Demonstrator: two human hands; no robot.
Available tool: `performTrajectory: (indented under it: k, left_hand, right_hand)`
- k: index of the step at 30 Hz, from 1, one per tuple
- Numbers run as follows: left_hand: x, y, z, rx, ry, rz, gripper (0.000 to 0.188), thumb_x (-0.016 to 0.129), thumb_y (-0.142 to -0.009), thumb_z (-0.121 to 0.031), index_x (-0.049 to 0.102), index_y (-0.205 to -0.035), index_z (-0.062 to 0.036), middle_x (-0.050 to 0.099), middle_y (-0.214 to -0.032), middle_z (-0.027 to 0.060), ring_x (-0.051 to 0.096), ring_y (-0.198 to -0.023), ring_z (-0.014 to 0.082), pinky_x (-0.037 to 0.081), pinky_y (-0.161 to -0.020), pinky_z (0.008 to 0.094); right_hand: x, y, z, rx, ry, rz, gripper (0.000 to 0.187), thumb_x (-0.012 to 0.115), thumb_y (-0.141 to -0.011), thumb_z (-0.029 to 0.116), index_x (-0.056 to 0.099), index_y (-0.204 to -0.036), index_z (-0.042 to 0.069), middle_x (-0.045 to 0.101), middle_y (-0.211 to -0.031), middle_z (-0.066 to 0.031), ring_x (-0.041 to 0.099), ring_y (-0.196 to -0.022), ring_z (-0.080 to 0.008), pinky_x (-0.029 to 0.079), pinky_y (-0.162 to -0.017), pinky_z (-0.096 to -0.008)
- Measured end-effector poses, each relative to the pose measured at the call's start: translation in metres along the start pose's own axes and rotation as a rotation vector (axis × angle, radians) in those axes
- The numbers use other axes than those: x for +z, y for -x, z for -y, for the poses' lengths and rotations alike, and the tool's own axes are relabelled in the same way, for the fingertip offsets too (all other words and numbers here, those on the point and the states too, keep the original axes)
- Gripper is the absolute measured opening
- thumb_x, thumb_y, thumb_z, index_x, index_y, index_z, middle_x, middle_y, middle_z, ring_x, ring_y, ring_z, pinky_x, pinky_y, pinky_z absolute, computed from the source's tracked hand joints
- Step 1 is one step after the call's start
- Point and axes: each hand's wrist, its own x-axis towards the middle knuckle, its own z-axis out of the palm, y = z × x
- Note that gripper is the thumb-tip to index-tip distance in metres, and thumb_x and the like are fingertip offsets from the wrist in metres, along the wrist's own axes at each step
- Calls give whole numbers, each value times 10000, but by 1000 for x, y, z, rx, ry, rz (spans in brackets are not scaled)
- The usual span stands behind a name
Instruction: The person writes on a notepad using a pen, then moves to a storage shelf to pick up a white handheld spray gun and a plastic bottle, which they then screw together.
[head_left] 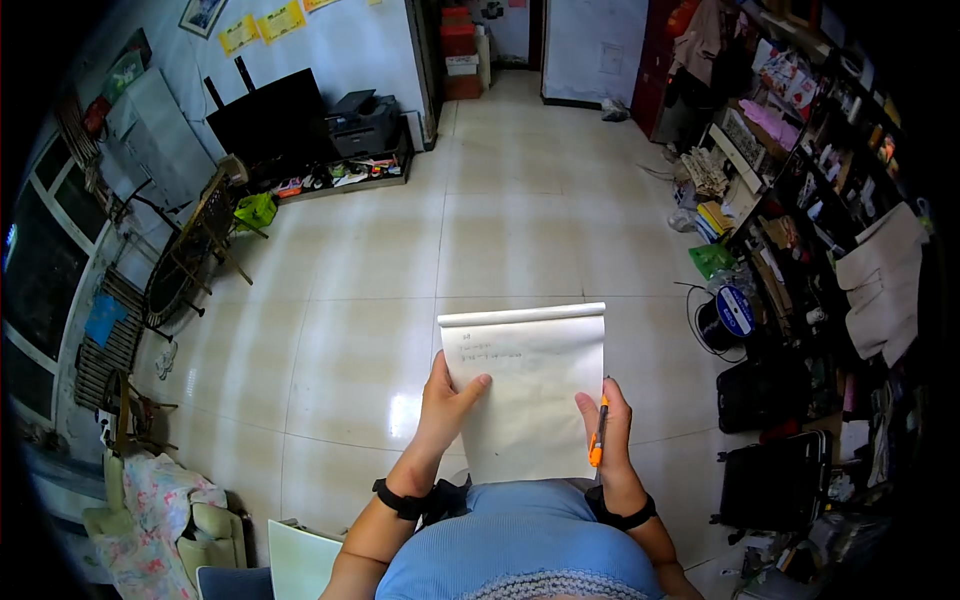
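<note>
Held out in front of my body is a white notepad [535,415] with its top pages folded over and a few handwritten lines near the upper left. My left hand [452,398] grips its left edge, thumb on the page and fingers behind. My right hand [615,425] holds the right edge, its thumb also over the paper. An orange pen [598,435] lies along my right hand, beside the pad's edge. Both wrists wear dark bands.
A tiled floor [370,270] stretches ahead. Crowded shelves [800,200], a cable spool [727,315] and a black suitcase [770,485] line the right. Along the left stand a television [270,120], a printer [362,122], a wicker chair [190,245] and an armchair [210,535].
</note>
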Motion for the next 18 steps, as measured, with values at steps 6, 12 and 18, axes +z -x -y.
performTrajectory:
  k: [6,12,18]
  left_hand:
    - [1,0,0,8,49,-12,454,615,-816,-82,385,-1200,-8,532,-1123,95,509,-1035,158,405,-891,291]
    - [0,2,5,20,94,-9,440,601,-832,-90,382,-1204,-3,530,-1135,95,506,-1042,157,399,-897,290]
    - [-2,4,7,9,110,-26,442,571,-859,-113,371,-1237,-1,530,-1150,95,488,-1067,154,383,-918,299]
  right_hand:
    - [2,-2,-8,114,-222,-8,146,613,-814,27,477,-856,-4,460,-721,-5,378,-688,-86,390,-668,-197]
    - [4,1,-4,-72,195,8,130,598,-811,-12,484,-874,-6,463,-713,-2,386,-676,-85,407,-686,-188]
    - [6,3,2,-137,241,-4,189,623,-805,16,435,-806,9,389,-696,4,328,-666,-88,347,-607,-179]
